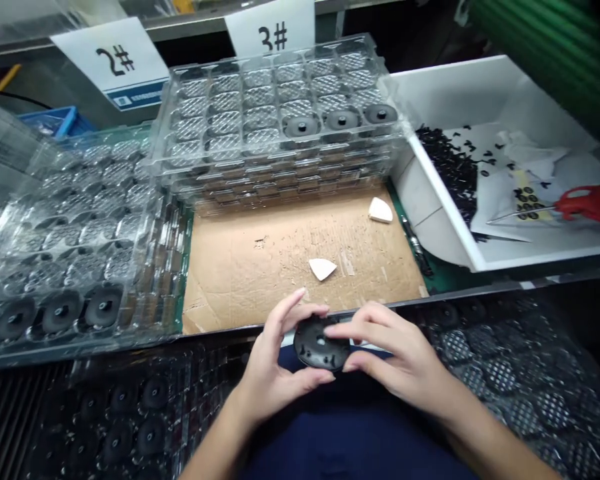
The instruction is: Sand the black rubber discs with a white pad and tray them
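A round black plastic part point(316, 353) with a small hole in its middle is held up in front of the dark blue clothing. My left hand point(280, 363) grips its left side between thumb and fingers. On the right, my right hand point(390, 343) has its thumb at the part's edge and a fingertip on its face near the hole. Whether a small piece sits under that fingertip, I cannot tell. Beyond the hands, a white rounded-triangle piece point(323, 269) lies on the cardboard sheet point(240, 267), and a second white piece point(381, 210) lies farther back.
Stacked clear trays point(260, 113) at the back hold a few black parts in the front row. More trays point(90, 233) stand left. A white bin point(443, 193) at right contains small black pieces point(447, 167) and a red-handled pointed tool point(585, 203). A thin dark tool point(416, 245) lies beside it.
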The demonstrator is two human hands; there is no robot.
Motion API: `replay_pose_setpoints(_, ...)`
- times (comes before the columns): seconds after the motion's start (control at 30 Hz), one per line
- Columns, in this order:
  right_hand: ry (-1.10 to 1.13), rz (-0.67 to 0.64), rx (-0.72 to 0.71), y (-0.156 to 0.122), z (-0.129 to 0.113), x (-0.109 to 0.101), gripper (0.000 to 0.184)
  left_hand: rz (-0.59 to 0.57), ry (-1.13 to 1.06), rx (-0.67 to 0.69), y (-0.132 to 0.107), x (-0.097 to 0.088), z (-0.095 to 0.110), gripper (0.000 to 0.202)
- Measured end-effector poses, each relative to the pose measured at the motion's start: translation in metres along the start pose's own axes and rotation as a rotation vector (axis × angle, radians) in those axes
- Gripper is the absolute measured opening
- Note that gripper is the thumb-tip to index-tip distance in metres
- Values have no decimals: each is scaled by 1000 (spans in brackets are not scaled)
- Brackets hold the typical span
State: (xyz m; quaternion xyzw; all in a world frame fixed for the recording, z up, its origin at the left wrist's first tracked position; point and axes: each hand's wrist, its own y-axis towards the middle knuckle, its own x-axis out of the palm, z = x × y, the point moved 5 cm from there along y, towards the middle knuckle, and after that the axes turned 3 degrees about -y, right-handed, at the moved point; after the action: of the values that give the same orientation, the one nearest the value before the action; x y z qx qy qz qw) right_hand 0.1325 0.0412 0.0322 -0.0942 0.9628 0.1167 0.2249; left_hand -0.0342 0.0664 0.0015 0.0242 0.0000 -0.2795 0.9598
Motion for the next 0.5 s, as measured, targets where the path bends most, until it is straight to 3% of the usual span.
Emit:
replay_pose_setpoints(0.07, -77, 46, 22, -3, 7, -3, 34, -200, 38, -145, 3, 12, -4, 62)
replay_pose_setpoints(0.17, -149, 98, 246, -22, 40, -16, 51, -423, 84, -286, 5, 30, -12, 58)
replay_pose_setpoints(0.3, -319, 238, 594, -90, 107, -59, 41, -451, 243, -277, 18, 43, -22, 47)
replay_pose_setpoints(0.4, -511, 409, 953, -160, 159, -111, 25, -419, 362, -162, 32, 50, -20, 40)
replay_pose_setpoints(0.5, -641, 556, 1265, -216, 199, -168, 21, -399, 407, -99, 45, 53, -16, 36)
